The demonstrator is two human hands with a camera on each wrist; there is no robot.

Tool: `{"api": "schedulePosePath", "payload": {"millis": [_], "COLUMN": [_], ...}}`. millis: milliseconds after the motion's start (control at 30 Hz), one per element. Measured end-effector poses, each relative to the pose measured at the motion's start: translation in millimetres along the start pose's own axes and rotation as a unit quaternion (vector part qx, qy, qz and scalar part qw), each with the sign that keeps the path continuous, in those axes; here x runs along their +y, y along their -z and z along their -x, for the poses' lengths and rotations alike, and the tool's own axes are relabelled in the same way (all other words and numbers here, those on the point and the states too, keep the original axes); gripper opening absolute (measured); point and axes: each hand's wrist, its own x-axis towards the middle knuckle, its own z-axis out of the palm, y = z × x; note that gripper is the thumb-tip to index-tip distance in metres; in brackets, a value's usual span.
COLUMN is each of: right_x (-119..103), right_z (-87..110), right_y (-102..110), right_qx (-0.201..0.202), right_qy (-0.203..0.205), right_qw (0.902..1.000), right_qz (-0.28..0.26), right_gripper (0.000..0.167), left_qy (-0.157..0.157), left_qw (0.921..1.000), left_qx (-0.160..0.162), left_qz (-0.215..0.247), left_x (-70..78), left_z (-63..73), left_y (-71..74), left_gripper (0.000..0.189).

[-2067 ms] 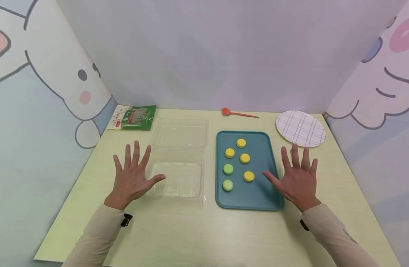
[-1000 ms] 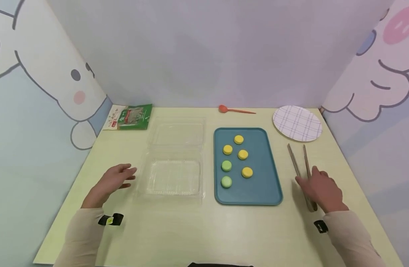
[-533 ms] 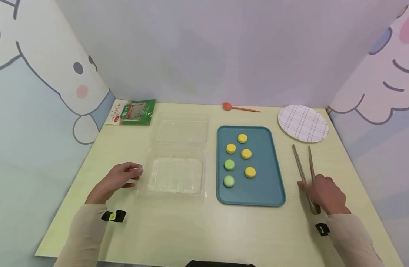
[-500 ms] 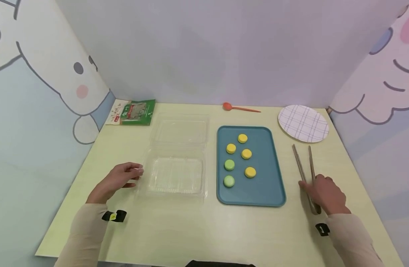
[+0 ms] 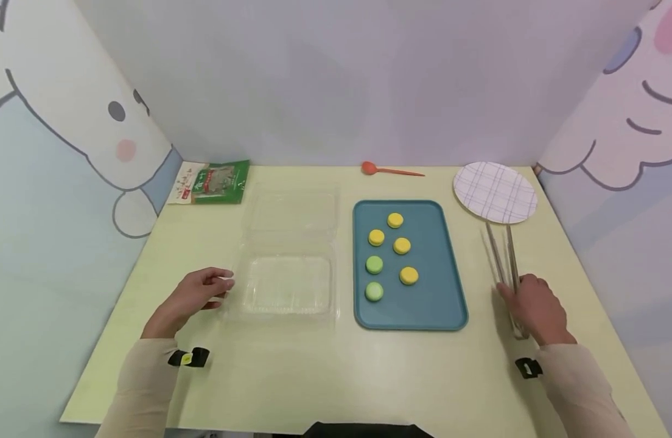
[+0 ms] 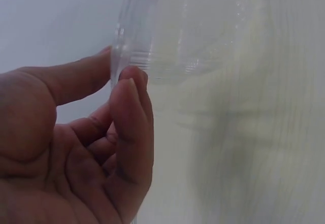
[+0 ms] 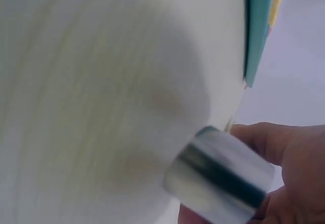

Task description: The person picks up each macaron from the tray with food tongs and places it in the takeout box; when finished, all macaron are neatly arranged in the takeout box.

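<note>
My left hand [image 5: 196, 295] pinches the left rim of a clear plastic clamshell box [image 5: 288, 285], which lies with its lid folded back. In the left wrist view the thumb and fingertips meet at the clear rim [image 6: 119, 46]. My right hand [image 5: 537, 307] grips metal tongs [image 5: 512, 255] at the right, their tips pointing away near the plate and a shadow beside them. The right wrist view shows the rounded end of the tongs [image 7: 218, 176] close up. Between the hands, a blue tray [image 5: 437, 255] bears several yellow macarons [image 5: 409, 275] and two green macarons [image 5: 374, 292].
A checked oval plate [image 5: 495, 191] sits at the back right. An orange-red spoon [image 5: 393, 171] lies along the back wall, and a green and white food packet [image 5: 210, 182] is at the back left. Walls enclose the table's [image 5: 314, 377] back and sides.
From spread open above the table, my left hand has come to the box's rim and my right hand has taken hold of the tongs. The tongs have since moved slightly forward, their arms closer together.
</note>
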Motion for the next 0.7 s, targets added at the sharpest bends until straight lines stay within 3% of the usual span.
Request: {"api": "schedulePosePath", "payload": {"millis": [233,500,700], "right_x": [-3,-7,-10], "right_z": [9.1,12.2,11.4], "right_y": [-2,-11,-16], "right_qx": [0.059,0.125,0.118], "right_qy": [0.053,0.131,0.148], "right_qw": [0.9968,0.9833,0.981], "right_qz": [-0.004,-0.02,-0.041], "right_gripper": [0.067,0.054,0.065], "left_qy": [0.015,0.016,0.009], "left_qw": [0.9997,0.9989,0.9987], "left_qx": [-0.019,-0.042,-0.049], "left_qz": [-0.005,-0.017,0.008], "left_x": [-1.5,-3.8,-2.6], "left_z": [2.4,9.1,8.8], "left_y": [-0.2,1.8,1.7], "left_gripper": [0.066,0.067,0.061]}}
